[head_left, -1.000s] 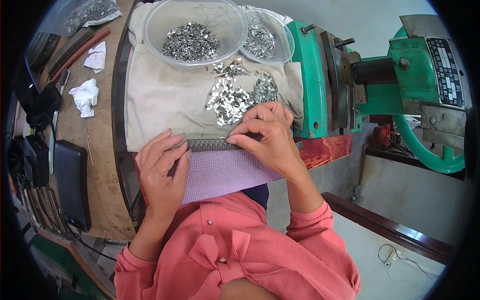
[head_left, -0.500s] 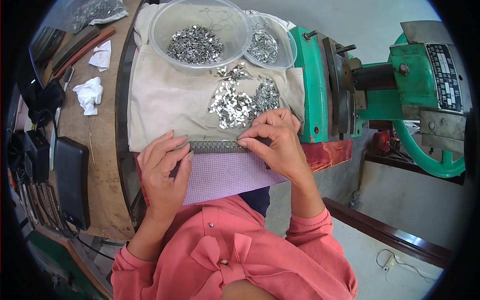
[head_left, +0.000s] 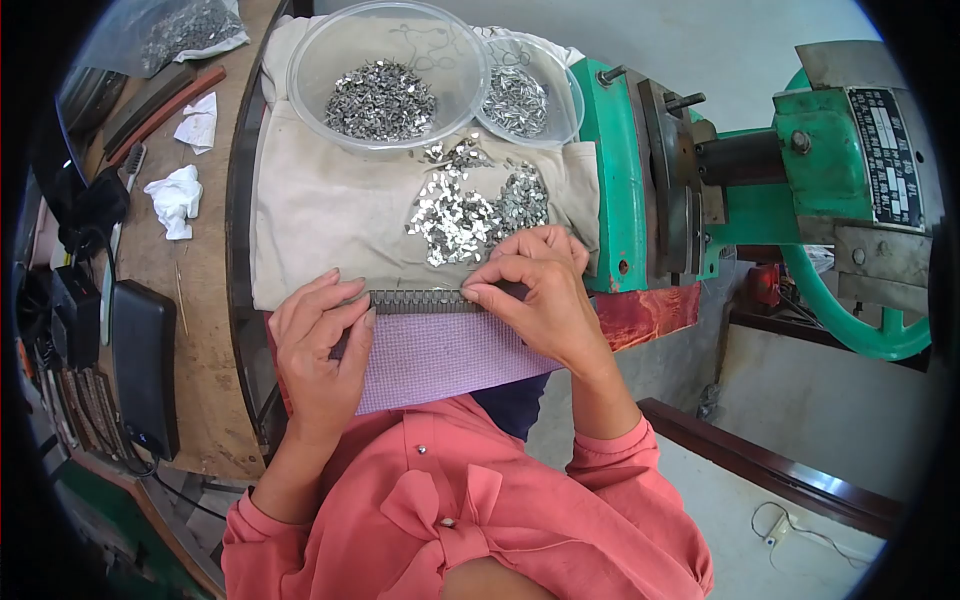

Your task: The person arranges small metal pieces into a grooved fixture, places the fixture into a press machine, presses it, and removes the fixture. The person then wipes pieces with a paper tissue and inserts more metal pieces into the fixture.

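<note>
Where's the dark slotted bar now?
In the head view, the dark slotted bar lies between the left hand and right hand, along the purple cloth's far edge.

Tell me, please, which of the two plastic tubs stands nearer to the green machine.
The smaller tub, at the right, close beside the green machine. The larger tub stands to its left, farther from the machine.

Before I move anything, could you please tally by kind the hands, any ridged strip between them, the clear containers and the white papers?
Hands: 2, left hand and right hand
Ridged strip: 1
Clear containers: 2, larger container and smaller container
White papers: 2, crumpled paper and flatter paper
Total: 7
</note>
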`<state>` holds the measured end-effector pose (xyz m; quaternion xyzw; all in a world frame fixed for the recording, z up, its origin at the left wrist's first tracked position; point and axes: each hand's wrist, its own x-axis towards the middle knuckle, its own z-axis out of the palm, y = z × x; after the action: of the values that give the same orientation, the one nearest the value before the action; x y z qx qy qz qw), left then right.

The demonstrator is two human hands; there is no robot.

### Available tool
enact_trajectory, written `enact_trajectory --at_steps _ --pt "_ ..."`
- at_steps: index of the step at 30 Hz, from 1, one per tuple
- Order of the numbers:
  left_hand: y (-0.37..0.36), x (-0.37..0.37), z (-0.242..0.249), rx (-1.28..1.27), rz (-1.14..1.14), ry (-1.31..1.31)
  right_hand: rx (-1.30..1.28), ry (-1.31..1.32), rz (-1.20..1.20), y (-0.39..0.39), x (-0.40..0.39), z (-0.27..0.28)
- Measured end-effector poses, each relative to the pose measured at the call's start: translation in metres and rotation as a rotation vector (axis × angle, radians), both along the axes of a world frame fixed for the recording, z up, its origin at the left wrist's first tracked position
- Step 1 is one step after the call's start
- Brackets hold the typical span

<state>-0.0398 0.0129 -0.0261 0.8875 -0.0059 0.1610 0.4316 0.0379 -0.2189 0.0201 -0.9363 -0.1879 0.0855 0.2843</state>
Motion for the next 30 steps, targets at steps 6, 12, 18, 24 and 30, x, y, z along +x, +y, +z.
enact_trajectory --at_steps 6,12,18,24,30 --pt "0.001 0.001 0.001 0.004 0.003 0.017 0.064 -0.013 0.032 -0.009 0.003 0.001" --pt "0.002 0.002 0.003 0.023 0.003 0.054 0.058 -0.109 0.028 -0.012 0.006 -0.004" --pt "0.003 0.004 0.004 0.037 0.012 0.071 0.047 -0.207 0.049 0.001 0.014 -0.007" --pt "0.002 0.006 0.005 0.057 0.034 0.080 -0.074 -0.170 0.130 0.010 0.022 0.004" --pt "0.001 0.006 0.006 0.053 0.041 0.083 -0.144 -0.141 0.228 0.009 0.027 0.007"
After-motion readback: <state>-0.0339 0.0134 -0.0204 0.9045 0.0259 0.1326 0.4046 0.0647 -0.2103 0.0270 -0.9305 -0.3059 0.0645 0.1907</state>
